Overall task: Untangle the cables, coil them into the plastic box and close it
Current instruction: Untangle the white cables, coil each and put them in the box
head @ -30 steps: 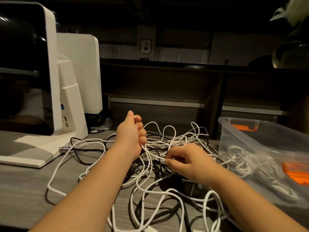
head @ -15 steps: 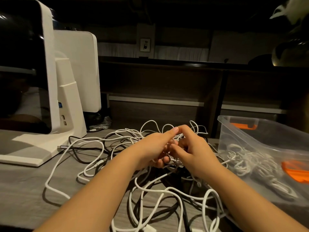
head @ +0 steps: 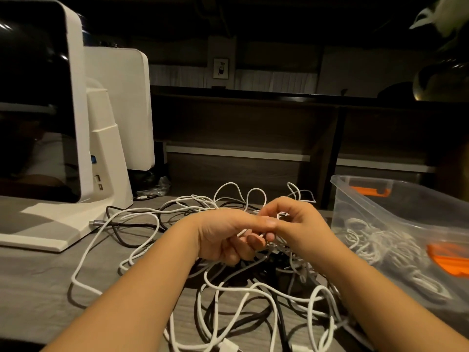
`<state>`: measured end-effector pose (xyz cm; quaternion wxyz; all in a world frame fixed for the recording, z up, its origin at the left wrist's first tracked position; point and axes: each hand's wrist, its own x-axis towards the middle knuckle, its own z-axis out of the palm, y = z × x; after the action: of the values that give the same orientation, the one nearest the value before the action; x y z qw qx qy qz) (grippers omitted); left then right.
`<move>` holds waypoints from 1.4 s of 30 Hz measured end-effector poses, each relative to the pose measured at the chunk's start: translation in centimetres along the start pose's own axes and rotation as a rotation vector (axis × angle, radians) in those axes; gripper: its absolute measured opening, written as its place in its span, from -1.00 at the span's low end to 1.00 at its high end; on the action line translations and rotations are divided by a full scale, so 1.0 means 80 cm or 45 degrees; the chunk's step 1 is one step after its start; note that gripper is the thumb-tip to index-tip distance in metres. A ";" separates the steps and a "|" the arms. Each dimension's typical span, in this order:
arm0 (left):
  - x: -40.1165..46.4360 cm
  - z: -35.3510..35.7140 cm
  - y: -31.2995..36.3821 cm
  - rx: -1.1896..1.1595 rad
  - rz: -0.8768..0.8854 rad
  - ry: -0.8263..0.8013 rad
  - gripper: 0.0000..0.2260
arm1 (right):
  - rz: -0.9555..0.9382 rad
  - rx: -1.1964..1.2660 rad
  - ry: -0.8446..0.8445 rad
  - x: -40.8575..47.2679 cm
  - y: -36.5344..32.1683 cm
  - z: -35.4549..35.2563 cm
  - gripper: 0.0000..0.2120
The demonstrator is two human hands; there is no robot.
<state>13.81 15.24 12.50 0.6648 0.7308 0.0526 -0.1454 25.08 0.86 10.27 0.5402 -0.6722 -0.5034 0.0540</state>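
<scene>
Tangled white and black cables (head: 228, 288) lie heaped on the grey wood-grain desk (head: 33, 280), spreading from the desk's middle toward its near edge. A white-framed monitor on a white stand (head: 63, 148) occupies the desk's left side. The clear plastic box with orange latches (head: 396, 224) stands at the right, open, with coiled white cable (head: 375, 245) inside. Above the heap, the left hand (head: 228, 237) and right hand (head: 297, 224) meet, fingers touching; both have their fingers curled, each pinching thin white strands of the tangle.
</scene>
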 end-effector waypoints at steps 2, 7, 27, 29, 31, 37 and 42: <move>0.001 0.003 -0.001 0.013 -0.011 0.029 -0.83 | -0.002 -0.010 0.001 0.002 0.003 -0.001 -0.91; 0.002 0.014 0.000 -0.068 -0.032 0.077 -0.72 | 0.087 0.186 -0.036 -0.002 0.001 0.002 -0.82; 0.027 0.034 0.009 -0.789 0.984 1.060 -0.64 | 0.060 -0.573 -0.289 -0.001 -0.001 0.013 -0.84; 0.022 0.034 0.012 -0.967 0.960 0.986 -0.65 | 0.032 -0.688 -0.335 -0.001 -0.003 0.016 -0.84; 0.019 0.030 0.014 -1.094 0.931 0.906 -0.67 | 0.017 -0.781 -0.320 -0.001 -0.003 0.017 -0.82; 0.011 0.008 0.013 -1.257 0.962 0.890 -0.66 | 0.164 -1.149 0.039 0.008 -0.006 0.015 -0.72; 0.007 -0.008 0.011 -1.359 0.992 0.955 -0.64 | 0.273 -1.203 0.109 0.012 -0.001 0.011 -0.71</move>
<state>14.63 15.71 13.21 0.8690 0.2763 0.0764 0.4033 24.99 2.18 10.41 0.1875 -0.8937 -0.3779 -0.1528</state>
